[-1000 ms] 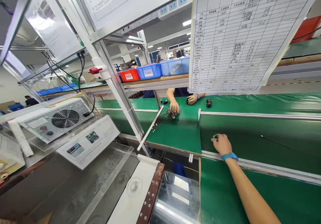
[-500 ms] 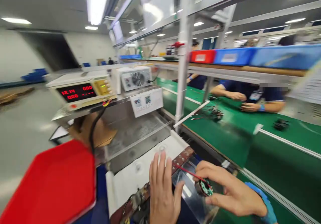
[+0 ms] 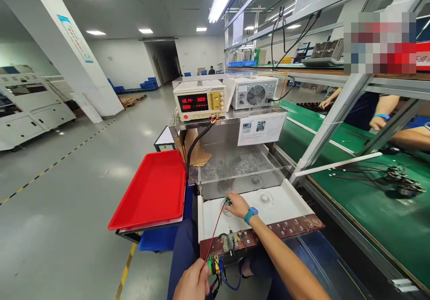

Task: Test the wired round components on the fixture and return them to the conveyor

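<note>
My right hand (image 3: 238,206), with a blue wristband, is closed on a small round part with a green circuit board (image 3: 228,201), held above the white tray (image 3: 211,219). My fingers partly cover it. From the part a red wire (image 3: 215,235) runs down, stretched nearly straight, to my left hand (image 3: 194,280), which pinches its lower end. Between my hands lies a brown strip with metal studs (image 3: 282,228), carrying a small metal clamp-like fixture (image 3: 231,242). Green, yellow and blue connectors (image 3: 215,264) hang below it, close to my left fingers.
A red tray (image 3: 154,188) stands to the left. Behind the white tray are a power supply with red digits (image 3: 199,103) and a grey fan-fronted unit (image 3: 255,93). Wired parts (image 3: 403,179) lie on the green bench (image 3: 363,206) at right, where co-workers' arms show.
My view has swung left. My right hand has carried the round part from the right over the white tray. My left hand, earlier flat and open, now pinches the red wire.
</note>
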Available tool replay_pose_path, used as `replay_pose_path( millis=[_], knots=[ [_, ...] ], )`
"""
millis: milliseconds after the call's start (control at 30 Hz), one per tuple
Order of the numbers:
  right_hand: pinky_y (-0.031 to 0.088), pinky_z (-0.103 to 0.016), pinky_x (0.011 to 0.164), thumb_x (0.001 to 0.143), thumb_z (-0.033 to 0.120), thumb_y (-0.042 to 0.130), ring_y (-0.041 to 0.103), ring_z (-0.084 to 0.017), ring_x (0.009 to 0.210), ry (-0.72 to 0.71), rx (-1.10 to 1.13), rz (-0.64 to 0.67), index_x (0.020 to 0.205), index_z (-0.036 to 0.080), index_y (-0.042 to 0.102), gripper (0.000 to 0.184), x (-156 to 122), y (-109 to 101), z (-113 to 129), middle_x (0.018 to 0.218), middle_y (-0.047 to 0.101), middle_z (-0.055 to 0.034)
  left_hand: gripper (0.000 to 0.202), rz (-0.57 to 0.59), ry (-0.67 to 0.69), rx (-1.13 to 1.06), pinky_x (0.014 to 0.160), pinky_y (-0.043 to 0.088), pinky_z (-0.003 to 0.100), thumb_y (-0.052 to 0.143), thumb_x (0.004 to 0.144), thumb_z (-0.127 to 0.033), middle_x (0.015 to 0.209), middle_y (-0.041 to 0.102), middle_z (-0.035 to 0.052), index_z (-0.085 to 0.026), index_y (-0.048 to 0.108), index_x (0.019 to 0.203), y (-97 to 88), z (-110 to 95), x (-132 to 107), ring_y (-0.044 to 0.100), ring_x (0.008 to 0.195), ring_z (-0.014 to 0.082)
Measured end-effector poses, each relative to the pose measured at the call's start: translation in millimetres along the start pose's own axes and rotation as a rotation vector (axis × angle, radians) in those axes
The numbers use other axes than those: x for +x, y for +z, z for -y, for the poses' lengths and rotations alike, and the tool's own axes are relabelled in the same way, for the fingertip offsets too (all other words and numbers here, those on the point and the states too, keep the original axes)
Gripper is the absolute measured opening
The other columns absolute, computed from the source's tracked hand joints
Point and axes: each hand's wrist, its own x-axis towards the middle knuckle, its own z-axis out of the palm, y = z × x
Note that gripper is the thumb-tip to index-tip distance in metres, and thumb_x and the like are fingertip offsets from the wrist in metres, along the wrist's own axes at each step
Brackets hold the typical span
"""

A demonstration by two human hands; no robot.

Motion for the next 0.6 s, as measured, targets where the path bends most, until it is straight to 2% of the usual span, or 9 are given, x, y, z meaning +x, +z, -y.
replay_pose_path(
  millis=[67,133,200,300,367,467,600],
  knots=[
    [0.04,-0.025,0.077,0.081,0.03,0.066,0.058,-0.018,0.087,0.047,-0.037,-0.001,0.096,0.016,0.063,0.021,2.4,10.8,-4.2,0.101,0.061,-0.0068,0.046,0.165,-0.013,-0.364,0.053,0.038,0.024,0.032,0.087,-0.064,0.054,0.06,-0.0014,-0.023,0.051,0.08,17.4,11.9,4.7,0.055,0.049,0.0133],
    [0.039,-0.025,0.075,0.081,0.032,0.064,0.059,-0.018,0.087,0.078,-0.056,-0.004,0.093,0.016,0.063,0.02,0.9,15.4,-8.9,0.101,0.062,-0.0072,0.059,0.316,-0.049,-0.632,0.046,0.029,0.022,0.041,0.074,-0.079,0.053,0.057,-0.0029,-0.021,0.051,0.082,31.1,10.0,7.5,0.044,0.041,0.0093],
    [0.04,-0.026,0.076,0.081,0.032,0.065,0.06,-0.019,0.089,0.092,-0.064,0.008,0.096,0.016,0.062,0.022,-1.1,16.2,-12.4,0.103,0.063,-0.0079,0.064,0.456,-0.055,-0.78,0.044,0.024,0.02,0.053,0.066,-0.08,0.055,0.058,-0.0018,-0.018,0.053,0.083,37.8,-4.2,7.7,0.042,0.041,0.0066],
    [0.041,-0.027,0.077,0.08,0.035,0.067,0.061,-0.022,0.094,0.126,-0.082,0.049,0.101,0.016,0.062,0.029,-2.1,14.6,-13.5,0.107,0.065,-0.009,0.06,0.6,-0.035,-0.914,0.043,0.029,0.019,0.061,0.069,-0.072,0.063,0.063,0.0023,-0.015,0.057,0.084,34.6,-37.7,7.9,0.052,0.045,0.0079],
    [0.042,-0.028,0.078,0.08,0.037,0.067,0.062,-0.022,0.095,0.148,-0.111,0.074,0.103,0.016,0.062,0.031,-1.8,13.4,-11.6,0.11,0.065,-0.0095,0.056,0.586,-0.008,-0.963,0.042,0.035,0.019,0.062,0.073,-0.068,0.068,0.065,0.0039,-0.013,0.059,0.084,27.5,-60.0,12.3,0.058,0.049,0.0099],
    [0.043,-0.028,0.079,0.08,0.038,0.067,0.063,-0.022,0.096,0.163,-0.17,0.111,0.104,0.017,0.063,0.032,-1.4,12.2,-7.7,0.112,0.066,-0.0095,0.052,0.48,0.07,-0.966,0.043,0.037,0.017,0.064,0.075,-0.062,0.071,0.064,0.0042,-0.011,0.064,0.083,18.2,-84.8,27.4,0.057,0.051,0.0081],
    [0.044,-0.028,0.077,0.079,0.041,0.068,0.064,-0.022,0.095,0.183,-0.2,0.13,0.104,0.017,0.066,0.034,-0.9,13.2,-7.0,0.111,0.067,-0.0108,0.054,0.348,0.111,-0.95,0.044,0.037,0.016,0.067,0.074,-0.061,0.071,0.061,0.0021,-0.008,0.069,0.087,16.7,-97.7,52.5,0.051,0.051,0.0049]
  ],
)
